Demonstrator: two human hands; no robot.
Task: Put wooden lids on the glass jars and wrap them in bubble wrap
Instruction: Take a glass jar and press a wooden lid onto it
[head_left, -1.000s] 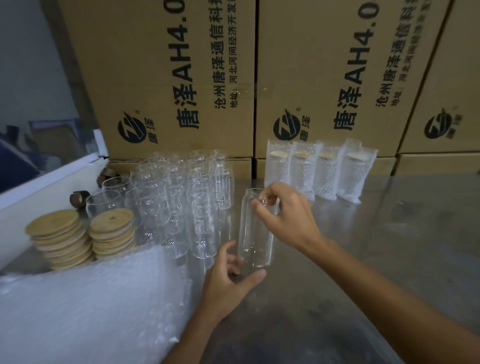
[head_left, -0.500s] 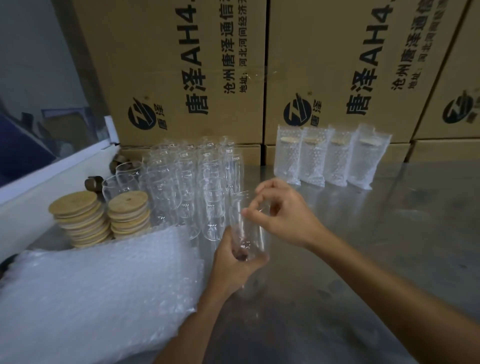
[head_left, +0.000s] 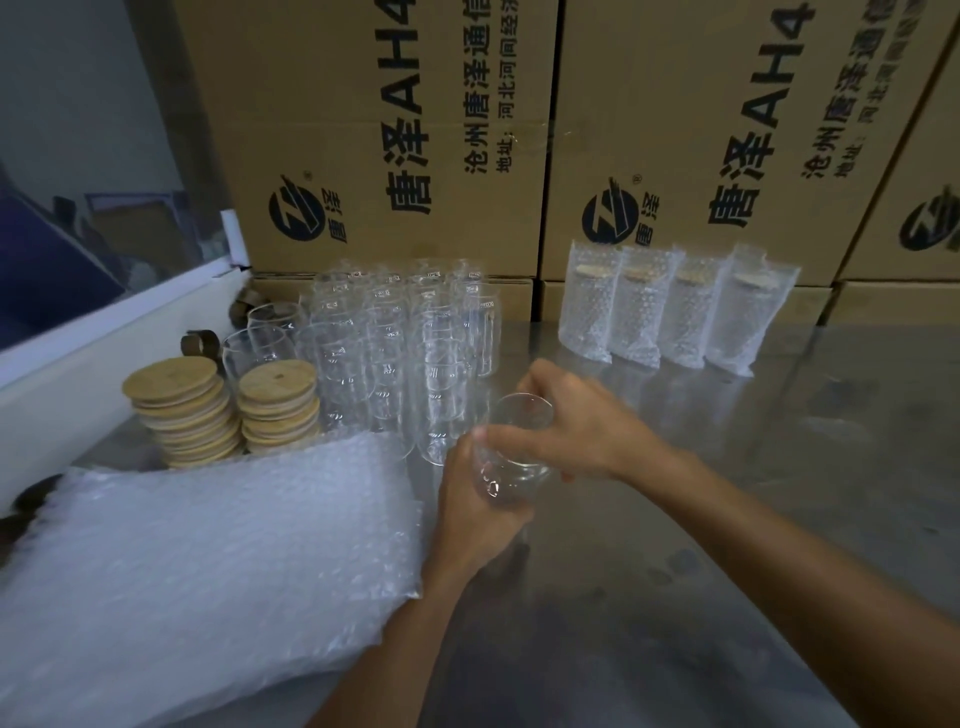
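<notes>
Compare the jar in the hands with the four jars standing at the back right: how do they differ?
The held jar is bare and lidless; the four back jars are each in bubble wrap with a wooden lid on. The held jar is tilted between the left hand and right hand; the back jars stand upright in a row on the table.

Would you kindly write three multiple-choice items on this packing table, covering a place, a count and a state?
1. Where are the wooden lids stacked?
A. left of the bare jars
B. on the cartons
C. beside the wrapped jars

2. How many wrapped jars stand by the cartons?
A. two
B. four
C. six

3. The held jar is:
A. lidded
B. wrapped
C. open-topped

Answers: 1 A, two stacks sit left of the bare jars. 2 B, four in a row. 3 C, left hand and right hand grip it, rim bare.
</notes>
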